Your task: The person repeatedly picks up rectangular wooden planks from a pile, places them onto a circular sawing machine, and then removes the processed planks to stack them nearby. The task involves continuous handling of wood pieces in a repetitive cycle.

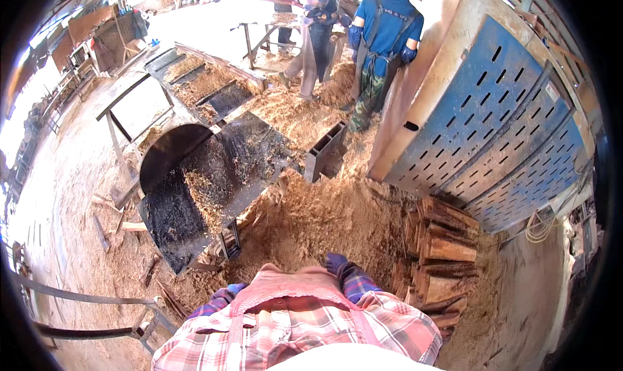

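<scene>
Two hands in dark blue gloves show just past a pink apron and a plaid shirt. The right hand (336, 262) sticks out over a big heap of sawdust (311, 222). It looks curled, maybe loosely closed, but it is small and partly hidden, so I cannot tell for sure, and I see nothing in it. The left hand (235, 288) is mostly tucked behind the apron edge. I cannot tell if it is open or closed.

The sawdust heap lies right in front of the person, on the ground. To the right of it, close to the right hand, is a stack of rough wood pieces (441, 260), reddish brown and piled on each other. To the left of the heap is a dark metal chute (195, 183) with sawdust spread on it. It slopes down toward the person. A big blue metal panel (493, 124) with many slots leans behind the wood stack.

Farther away, a person in a blue shirt (384, 27) stands with their back turned, on more sawdust. Other people stand near a table beside them.
</scene>
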Motion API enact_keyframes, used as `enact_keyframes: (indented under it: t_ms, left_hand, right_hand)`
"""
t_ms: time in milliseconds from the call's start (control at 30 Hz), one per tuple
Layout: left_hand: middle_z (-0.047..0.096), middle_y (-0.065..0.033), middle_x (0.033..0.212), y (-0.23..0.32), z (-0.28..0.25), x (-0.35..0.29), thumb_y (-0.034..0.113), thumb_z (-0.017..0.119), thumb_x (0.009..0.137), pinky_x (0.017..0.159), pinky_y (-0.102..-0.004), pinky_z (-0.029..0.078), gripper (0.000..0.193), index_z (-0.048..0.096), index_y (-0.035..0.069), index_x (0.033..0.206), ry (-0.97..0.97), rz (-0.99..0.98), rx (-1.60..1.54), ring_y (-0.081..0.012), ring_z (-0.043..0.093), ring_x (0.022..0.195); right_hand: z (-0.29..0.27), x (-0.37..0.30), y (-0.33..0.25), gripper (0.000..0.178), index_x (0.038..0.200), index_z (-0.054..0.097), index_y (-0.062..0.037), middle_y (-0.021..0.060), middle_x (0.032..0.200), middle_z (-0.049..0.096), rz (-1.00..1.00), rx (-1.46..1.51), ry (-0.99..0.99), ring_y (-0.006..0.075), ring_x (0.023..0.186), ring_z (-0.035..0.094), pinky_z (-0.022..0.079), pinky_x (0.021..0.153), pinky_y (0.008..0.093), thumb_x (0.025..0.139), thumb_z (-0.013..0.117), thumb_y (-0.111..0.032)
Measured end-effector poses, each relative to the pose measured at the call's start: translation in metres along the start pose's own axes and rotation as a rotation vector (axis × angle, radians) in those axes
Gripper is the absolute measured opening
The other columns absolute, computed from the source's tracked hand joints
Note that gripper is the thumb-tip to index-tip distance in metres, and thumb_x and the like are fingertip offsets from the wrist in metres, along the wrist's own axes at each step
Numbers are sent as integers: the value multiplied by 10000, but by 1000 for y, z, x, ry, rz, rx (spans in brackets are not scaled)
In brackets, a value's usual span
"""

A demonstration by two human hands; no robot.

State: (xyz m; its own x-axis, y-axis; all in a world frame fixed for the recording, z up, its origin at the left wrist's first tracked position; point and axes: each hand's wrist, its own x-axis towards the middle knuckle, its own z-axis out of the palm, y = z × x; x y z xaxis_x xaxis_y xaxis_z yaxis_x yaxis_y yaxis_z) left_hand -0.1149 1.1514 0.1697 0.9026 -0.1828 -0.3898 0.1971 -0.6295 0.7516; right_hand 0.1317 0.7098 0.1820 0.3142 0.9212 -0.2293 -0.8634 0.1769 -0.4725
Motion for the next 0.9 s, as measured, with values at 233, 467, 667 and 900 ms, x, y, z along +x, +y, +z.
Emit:
enact_keyframes:
  t_ms: [233,467,667,900]
  left_hand:
    - [637,-159,945,-28,-16,-13,342,557,794,745,-385,479,320,621,122,1016,40,-122,227,-296,617,896]
    - [615,-172,842,33,-31,35,350,572,744,683,-428,458,314,603,78,898,49,-220,0,-337,591,803]
    - [621,-114,900,123,-36,38,258,575,792,736,-376,457,291,602,34,977,-12,-289,-251,-261,581,831]
    - [631,-140,954,219,-149,104,171,636,774,798,-310,477,296,604,37,1036,798,260,-202,-221,615,865]
  right_hand:
    - [53,-36,23,201,751,460,-181,7,626,447,91,-31,1118,182,489,414,343,431,323,886,431,-326]
    - [24,-55,-24,263,649,443,-197,-32,589,401,-33,77,634,134,466,398,324,417,297,898,453,-282]
    - [77,-13,-48,204,713,450,-186,-23,596,414,-55,24,910,135,495,416,339,436,281,876,503,-296]
    - [46,-102,28,300,1058,526,-114,107,1001,600,-18,27,1033,239,831,584,502,717,353,876,503,-352]
